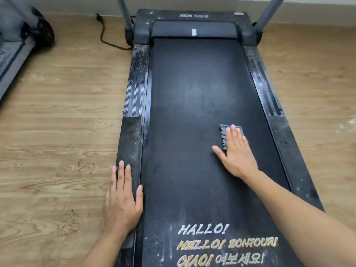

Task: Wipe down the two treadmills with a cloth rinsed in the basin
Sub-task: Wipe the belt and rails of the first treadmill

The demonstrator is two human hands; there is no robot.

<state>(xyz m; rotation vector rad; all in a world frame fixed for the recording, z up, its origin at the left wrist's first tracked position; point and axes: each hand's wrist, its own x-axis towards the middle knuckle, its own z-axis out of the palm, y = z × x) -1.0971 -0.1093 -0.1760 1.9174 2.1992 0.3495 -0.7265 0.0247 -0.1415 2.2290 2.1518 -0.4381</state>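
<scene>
A black treadmill point(192, 83) fills the middle of the view, its belt running away from me and its side rails dusty. My right hand point(236, 153) lies flat, fingers straight, pressing a small blue-grey cloth point(223, 134) onto the right half of the belt. My left hand point(123, 197) rests flat on the treadmill's left side rail point(134, 93), fingers straight and pointing forward. The grey edge of a second treadmill point(13, 56) shows at the far left. No basin is in view.
Light wooden floor point(57, 132) lies on both sides of the treadmill. A black power cable point(105, 35) runs from the wall to the treadmill's front left. Two grey uprights point(125, 14) rise at the far end. Printed greetings point(221, 245) mark the near belt.
</scene>
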